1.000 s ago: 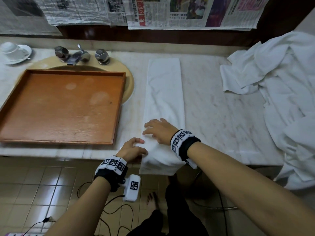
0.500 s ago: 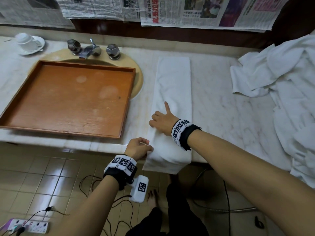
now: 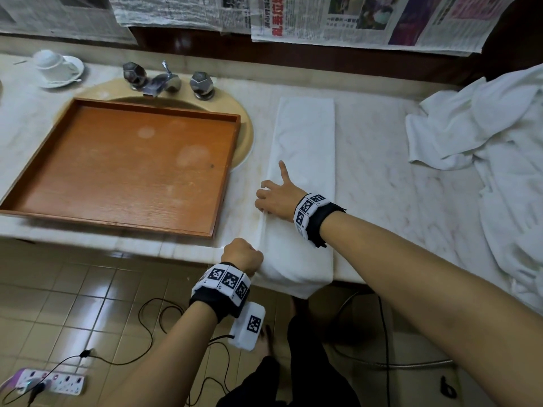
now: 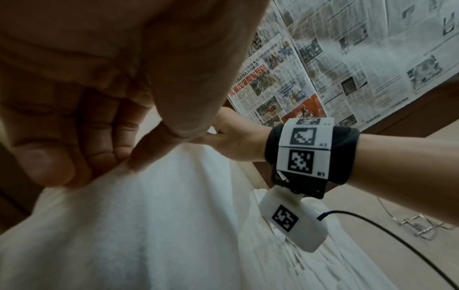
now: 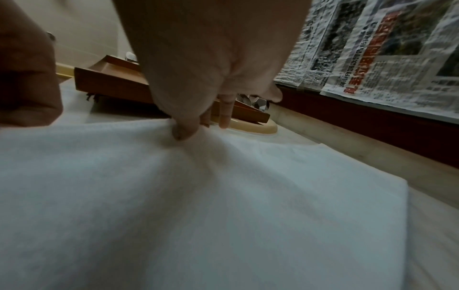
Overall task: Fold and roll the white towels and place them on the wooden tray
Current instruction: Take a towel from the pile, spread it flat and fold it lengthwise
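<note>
A white towel (image 3: 304,142), folded into a long narrow strip, lies on the marble counter right of the wooden tray (image 3: 117,171); its near end hangs over the counter's front edge. My left hand (image 3: 242,255) is a fist at the counter edge and grips the towel's (image 4: 149,225) near left edge between thumb and curled fingers (image 4: 49,166). My right hand (image 3: 273,196) sits farther up the same edge. Its thumb and fingers pinch the cloth (image 5: 223,196) while the index finger points straight ahead. The tray (image 5: 116,86) holds nothing.
A loose heap of white towels (image 3: 484,148) covers the counter's right end. The tray sits over a sink with a faucet (image 3: 160,82); a cup on a saucer (image 3: 55,67) stands far left. A power strip (image 3: 50,383) and cables lie on the tiled floor.
My right hand has slid away from me along the towel's left edge and now pinches it with the index finger out. My left hand stays gripping at the counter edge.
</note>
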{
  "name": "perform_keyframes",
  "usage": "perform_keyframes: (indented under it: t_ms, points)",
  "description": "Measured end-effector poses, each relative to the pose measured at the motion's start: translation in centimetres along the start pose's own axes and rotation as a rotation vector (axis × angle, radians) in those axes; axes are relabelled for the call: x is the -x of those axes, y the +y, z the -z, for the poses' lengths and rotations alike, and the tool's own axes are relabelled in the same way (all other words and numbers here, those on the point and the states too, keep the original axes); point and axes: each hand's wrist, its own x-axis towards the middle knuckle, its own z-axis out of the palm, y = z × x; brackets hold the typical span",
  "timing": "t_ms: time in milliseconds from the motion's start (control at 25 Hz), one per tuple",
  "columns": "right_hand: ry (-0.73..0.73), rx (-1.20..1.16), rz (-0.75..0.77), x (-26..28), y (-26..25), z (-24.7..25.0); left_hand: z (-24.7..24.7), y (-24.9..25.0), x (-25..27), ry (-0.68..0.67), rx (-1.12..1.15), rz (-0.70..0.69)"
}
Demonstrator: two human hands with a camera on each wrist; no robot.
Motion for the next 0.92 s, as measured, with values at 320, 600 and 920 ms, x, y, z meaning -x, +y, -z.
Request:
perform_keyframes:
  t_ms: [320,600,920]
  points:
    - [-0.017,-0.013,-0.037,-0.5,0.5,0.3,0.2,1.2,-1.0,0.104,0.052,-0.02]
    - [-0.01,-0.053,-0.04,-1.1,1.1,-0.2,0.6,1.6,-1.8,0.06,-0.006,0.015]
    - [-0.017,-0.033,-0.014,-1.7,1.3,-0.3,0.9,1.5,-2.4,-0.004,-0.066,-0.003]
